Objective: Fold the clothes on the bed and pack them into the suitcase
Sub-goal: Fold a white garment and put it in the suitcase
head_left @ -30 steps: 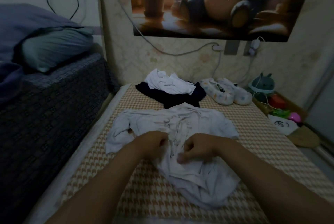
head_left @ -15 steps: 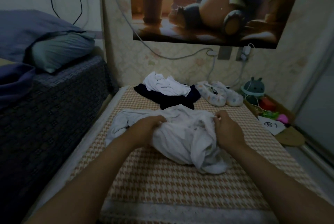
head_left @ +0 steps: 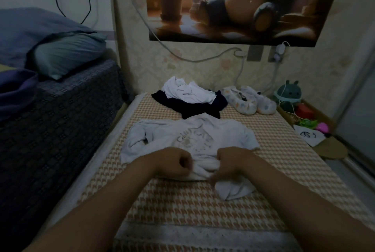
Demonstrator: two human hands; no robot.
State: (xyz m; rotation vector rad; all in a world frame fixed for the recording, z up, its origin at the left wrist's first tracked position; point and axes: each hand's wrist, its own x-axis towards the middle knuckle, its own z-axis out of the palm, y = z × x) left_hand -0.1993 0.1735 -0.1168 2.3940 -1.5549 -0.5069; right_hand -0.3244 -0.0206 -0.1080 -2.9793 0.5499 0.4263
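Presently the pale printed T-shirt (head_left: 192, 136) is laid on the houndstooth-patterned bed (head_left: 182, 207), collar farthest; its bunched near hem is gripped by left hand (head_left: 174, 163) and right hand (head_left: 233, 162). No suitcase is seen.

Bare forearms (head_left: 105, 201) and bare hands (head_left: 174, 162)

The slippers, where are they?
In the head view, at the far right end of the bed, by the wall, just right of the dark garment.

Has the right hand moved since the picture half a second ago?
Yes. The right hand has drawn back toward the person, away from the dark garment.
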